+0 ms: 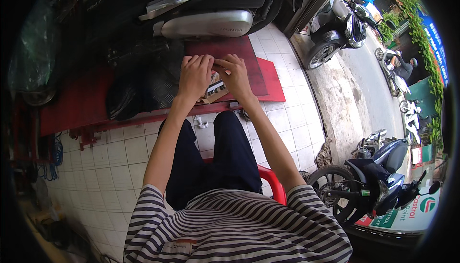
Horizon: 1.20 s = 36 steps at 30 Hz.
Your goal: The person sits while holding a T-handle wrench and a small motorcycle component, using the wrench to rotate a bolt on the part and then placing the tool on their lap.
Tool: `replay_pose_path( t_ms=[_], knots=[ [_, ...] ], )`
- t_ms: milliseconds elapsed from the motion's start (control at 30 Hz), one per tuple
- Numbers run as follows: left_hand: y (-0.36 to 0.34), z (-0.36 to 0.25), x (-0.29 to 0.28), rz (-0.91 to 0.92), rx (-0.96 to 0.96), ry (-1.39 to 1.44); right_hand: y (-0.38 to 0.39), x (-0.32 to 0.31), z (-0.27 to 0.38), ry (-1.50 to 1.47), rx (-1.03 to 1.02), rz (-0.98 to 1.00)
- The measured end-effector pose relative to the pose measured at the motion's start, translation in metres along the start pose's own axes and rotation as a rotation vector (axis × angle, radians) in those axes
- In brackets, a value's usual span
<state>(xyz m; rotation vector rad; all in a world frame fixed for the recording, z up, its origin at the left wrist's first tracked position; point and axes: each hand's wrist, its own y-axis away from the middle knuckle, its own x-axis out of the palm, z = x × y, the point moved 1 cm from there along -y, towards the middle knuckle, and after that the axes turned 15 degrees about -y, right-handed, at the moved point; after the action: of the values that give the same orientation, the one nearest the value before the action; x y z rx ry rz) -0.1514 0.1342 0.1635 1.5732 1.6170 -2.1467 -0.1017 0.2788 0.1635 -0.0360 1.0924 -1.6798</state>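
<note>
My left hand [195, 75] and my right hand [233, 75] meet above the edge of a red lift platform [220, 47]. The fingers of both are bent and closed, their tips pointing toward each other. Whatever they hold, if anything, is hidden or too small to make out. Just under the hands lies an opened brown cardboard box [213, 96] with silvery and dark pieces in it, partly covered by my wrists. Beside my left hand, black plastic covers [136, 93] lie on the platform.
A scooter with a silver exhaust cover [206, 25] stands on the platform beyond my hands. I sit on a red plastic chair [273, 182]. A crumpled white scrap [201, 122] lies on the tiles. Parked motorbikes, one dark blue [383, 186], stand right, by the street.
</note>
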Motion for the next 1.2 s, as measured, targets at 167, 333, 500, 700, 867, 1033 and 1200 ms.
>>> replay_pose_path(
  t_ms=[167,333,500,700,867,1033,1200],
  knots=[
    [-0.008,0.004,0.009,-0.009,-0.111,-0.105,-0.013,0.005,-0.007,0.131,-0.069,0.104],
    [-0.009,0.012,0.017,-0.053,-0.152,-0.059,-0.032,-0.002,-0.019,0.057,0.130,0.226],
    [-0.002,0.017,0.011,-0.073,-0.220,0.233,-0.034,0.008,-0.007,0.075,0.015,0.026],
    [0.002,0.008,-0.008,-0.136,-0.338,0.458,-0.040,0.020,0.009,0.358,-0.089,0.013],
    [0.006,0.021,-0.014,-0.116,-0.334,0.500,-0.044,0.042,0.000,0.176,-0.020,0.188],
    [0.055,0.023,-0.035,-0.155,-0.327,0.062,-0.030,0.031,0.000,0.191,-0.131,0.226],
    [0.187,-0.009,-0.011,-0.194,-0.735,0.340,-0.015,0.022,0.001,0.220,-0.098,0.223]
  ],
)
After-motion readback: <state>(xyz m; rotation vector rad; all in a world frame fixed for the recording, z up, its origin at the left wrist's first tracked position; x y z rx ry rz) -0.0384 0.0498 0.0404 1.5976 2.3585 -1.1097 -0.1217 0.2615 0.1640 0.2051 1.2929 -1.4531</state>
